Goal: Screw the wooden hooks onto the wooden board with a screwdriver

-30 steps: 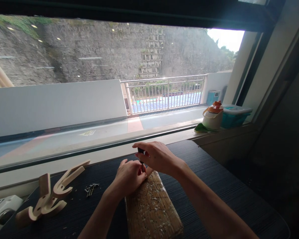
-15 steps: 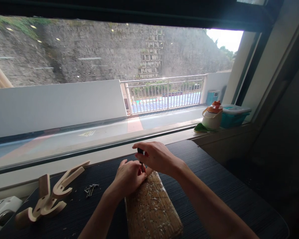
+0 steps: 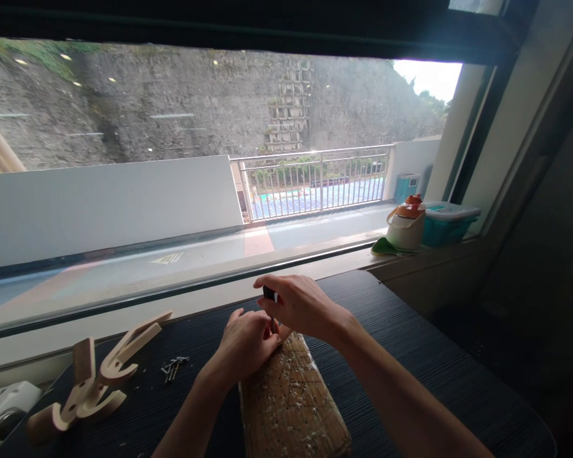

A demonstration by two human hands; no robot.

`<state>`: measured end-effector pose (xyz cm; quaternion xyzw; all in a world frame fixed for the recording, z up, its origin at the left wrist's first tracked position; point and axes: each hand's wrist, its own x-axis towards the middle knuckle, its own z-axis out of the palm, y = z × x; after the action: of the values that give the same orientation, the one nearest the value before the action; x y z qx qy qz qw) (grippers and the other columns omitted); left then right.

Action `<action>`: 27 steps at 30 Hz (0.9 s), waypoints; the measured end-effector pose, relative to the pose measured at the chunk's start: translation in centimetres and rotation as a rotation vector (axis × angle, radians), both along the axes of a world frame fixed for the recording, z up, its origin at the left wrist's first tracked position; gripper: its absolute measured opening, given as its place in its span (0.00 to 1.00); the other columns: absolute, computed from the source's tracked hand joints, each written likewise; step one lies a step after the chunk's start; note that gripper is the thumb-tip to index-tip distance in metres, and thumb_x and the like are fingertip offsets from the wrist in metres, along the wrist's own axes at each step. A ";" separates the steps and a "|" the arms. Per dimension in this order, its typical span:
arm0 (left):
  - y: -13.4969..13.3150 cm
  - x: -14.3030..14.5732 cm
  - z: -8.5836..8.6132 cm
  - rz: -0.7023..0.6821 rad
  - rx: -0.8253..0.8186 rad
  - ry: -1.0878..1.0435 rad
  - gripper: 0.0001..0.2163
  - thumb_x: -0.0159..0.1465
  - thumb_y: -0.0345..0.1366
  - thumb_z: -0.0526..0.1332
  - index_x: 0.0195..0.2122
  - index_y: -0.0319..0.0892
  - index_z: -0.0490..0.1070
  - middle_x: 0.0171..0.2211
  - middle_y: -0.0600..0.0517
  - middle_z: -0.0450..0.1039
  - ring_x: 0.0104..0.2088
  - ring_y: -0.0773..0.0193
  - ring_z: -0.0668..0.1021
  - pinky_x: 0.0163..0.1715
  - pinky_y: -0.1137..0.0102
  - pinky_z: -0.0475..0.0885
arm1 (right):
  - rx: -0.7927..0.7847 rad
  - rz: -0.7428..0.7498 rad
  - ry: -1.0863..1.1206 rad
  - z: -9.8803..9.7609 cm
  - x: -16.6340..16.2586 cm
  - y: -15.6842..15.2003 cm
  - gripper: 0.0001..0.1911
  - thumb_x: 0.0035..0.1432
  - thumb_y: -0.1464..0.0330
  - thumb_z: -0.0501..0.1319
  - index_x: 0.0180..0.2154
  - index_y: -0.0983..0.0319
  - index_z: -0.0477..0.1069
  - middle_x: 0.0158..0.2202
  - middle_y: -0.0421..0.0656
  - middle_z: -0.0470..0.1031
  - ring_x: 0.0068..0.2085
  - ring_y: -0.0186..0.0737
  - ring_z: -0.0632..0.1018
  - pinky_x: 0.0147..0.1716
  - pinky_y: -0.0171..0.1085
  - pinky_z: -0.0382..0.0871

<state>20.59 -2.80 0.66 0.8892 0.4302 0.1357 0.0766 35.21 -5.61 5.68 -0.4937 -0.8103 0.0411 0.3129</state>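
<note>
My right hand [image 3: 301, 305] is closed round the dark handle of a small screwdriver [image 3: 269, 296], held upright over the far end of a wooden board [image 3: 290, 401] full of small holes. My left hand [image 3: 247, 343] is curled shut at the tool's tip on the board's far edge; what its fingers pinch is hidden. The board lies on a dark ribbed table [image 3: 410, 356].
A small pile of screws [image 3: 174, 365] lies left of my hands. Pale wooden hook-shaped pieces [image 3: 100, 381] sit at the table's left, beside a white device [image 3: 2, 413]. On the window sill at right stand a white jug with orange lid [image 3: 405, 226] and a teal box [image 3: 448, 222].
Both hands stay in place at the board's far end; the view has tilted up slightly, so everything sits a little lower in frame.
</note>
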 end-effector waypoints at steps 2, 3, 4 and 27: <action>0.0 0.0 0.0 0.003 0.021 -0.004 0.09 0.57 0.40 0.55 0.24 0.44 0.71 0.24 0.54 0.76 0.28 0.60 0.75 0.42 0.60 0.62 | -0.007 0.038 0.012 0.1 0.1 -0.2 0.18 0.56 0.68 0.56 0.50 0.58 0.68 0.34 0.42 0.76 0.32 0.34 0.73 0.31 0.32 0.60; 0.1 0.0 0.0 0.002 0.029 -0.005 0.09 0.57 0.40 0.55 0.24 0.44 0.71 0.24 0.54 0.76 0.29 0.60 0.75 0.42 0.60 0.62 | -0.010 0.061 0.023 0.2 0.1 -0.3 0.19 0.56 0.69 0.56 0.50 0.58 0.68 0.35 0.42 0.76 0.32 0.34 0.74 0.32 0.32 0.60; 0.1 0.0 -0.1 -0.001 0.032 -0.005 0.10 0.57 0.40 0.55 0.23 0.44 0.71 0.24 0.54 0.76 0.29 0.60 0.75 0.42 0.60 0.62 | -0.014 0.081 0.037 0.2 0.1 -0.4 0.18 0.56 0.70 0.55 0.50 0.58 0.68 0.35 0.42 0.76 0.33 0.34 0.74 0.32 0.32 0.61; 0.0 0.1 0.1 0.012 0.015 0.010 0.08 0.56 0.37 0.55 0.23 0.44 0.70 0.24 0.54 0.76 0.30 0.59 0.76 0.38 0.63 0.63 | 0.037 0.091 0.079 -0.2 -0.1 0.1 0.14 0.58 0.67 0.56 0.46 0.60 0.71 0.35 0.42 0.75 0.32 0.32 0.72 0.32 0.31 0.61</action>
<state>20.67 -2.79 0.81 0.8878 0.4350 0.1348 0.0668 35.08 -5.47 5.44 -0.4486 -0.8195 0.0600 0.3516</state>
